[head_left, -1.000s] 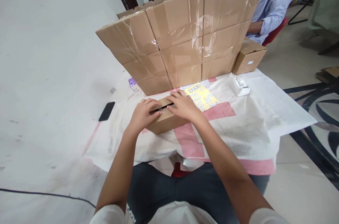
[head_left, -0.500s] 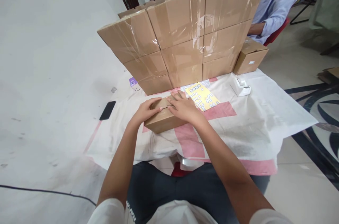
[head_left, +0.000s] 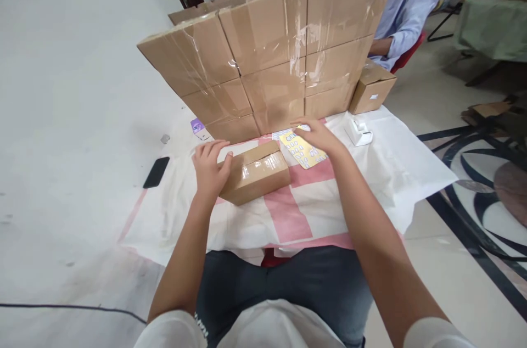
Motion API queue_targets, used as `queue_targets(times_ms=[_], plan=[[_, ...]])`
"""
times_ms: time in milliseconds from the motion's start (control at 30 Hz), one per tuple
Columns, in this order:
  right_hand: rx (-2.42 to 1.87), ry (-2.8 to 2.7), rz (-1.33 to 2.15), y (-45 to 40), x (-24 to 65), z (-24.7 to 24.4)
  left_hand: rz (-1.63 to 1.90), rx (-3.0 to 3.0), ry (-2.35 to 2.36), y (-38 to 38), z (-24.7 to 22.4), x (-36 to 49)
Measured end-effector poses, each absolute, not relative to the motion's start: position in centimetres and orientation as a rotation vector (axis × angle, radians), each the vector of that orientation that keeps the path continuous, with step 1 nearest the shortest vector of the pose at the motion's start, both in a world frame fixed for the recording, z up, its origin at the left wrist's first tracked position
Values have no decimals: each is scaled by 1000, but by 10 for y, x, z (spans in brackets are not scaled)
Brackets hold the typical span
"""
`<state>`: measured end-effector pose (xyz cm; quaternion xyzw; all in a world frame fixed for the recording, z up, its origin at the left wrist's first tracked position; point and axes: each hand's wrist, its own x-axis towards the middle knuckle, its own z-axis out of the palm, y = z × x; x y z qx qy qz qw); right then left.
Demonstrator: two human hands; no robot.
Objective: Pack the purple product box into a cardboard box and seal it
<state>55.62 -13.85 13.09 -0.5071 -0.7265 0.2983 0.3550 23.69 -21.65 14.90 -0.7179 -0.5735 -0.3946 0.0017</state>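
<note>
A small closed cardboard box lies on the cloth in front of me, with shiny tape across its top seam. My left hand is at the box's left end, fingers apart and thumb by its edge; whether it presses on the box I cannot tell. My right hand is off the box, fingers stretched out, over the upper part of a yellow sheet with blue-outlined labels. Part of a white printed sheet shows behind the yellow one.
A wall of taped cardboard boxes stands at the table's back. To the right are a white tape dispenser and another carton, with a seated person's sleeve beyond. A black phone and a purple-and-white small box lie left.
My right hand has lifted off the box and moved right, over the yellow sheet. My left hand has shifted to the box's left end, baring the taped top. The view has turned slightly right.
</note>
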Motion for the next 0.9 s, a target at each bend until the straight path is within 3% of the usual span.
queue_targets(times_ms=[133,233,467,900], plan=[[-1922,-1884,542,-118,590,97,-1452,-2281,-1137,-253,132,291],[-1981,-2069,530,-119,589,70,-1247,-2701,-876,-265,94,348],[-1740,-2286,559,-110,614,48,-922,-3052,-830,-216,25,421],[-1666,-2265,595,-86,613,19,-523,-3276,-1058,-208,2,417]])
